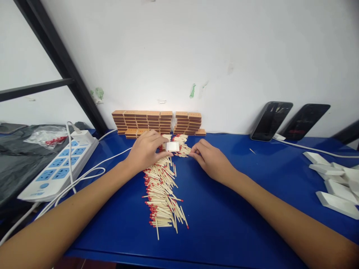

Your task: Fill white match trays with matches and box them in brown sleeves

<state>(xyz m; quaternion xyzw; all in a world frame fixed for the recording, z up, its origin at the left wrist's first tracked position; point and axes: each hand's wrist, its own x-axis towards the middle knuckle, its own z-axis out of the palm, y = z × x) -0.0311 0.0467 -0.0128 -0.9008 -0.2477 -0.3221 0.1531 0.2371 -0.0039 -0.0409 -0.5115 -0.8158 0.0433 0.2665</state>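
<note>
A long heap of red-tipped matches (161, 194) lies down the middle of the blue table (241, 201). My left hand (146, 151) is closed on a small white matchbox tray (172, 147) held just above the far end of the heap. My right hand (210, 158) rests on the table to the right of the tray, its fingertips pinched on a few matches (185, 149) at the heap's far end. Stacks of orange matchboxes (157, 122) stand against the wall behind both hands.
A white and blue power strip (60, 168) with white cables lies at the left. Two dark phones (270, 120) lean on the wall at the right. Several white box trays (336, 186) lie at the right edge. A black metal frame (64, 67) rises at the left.
</note>
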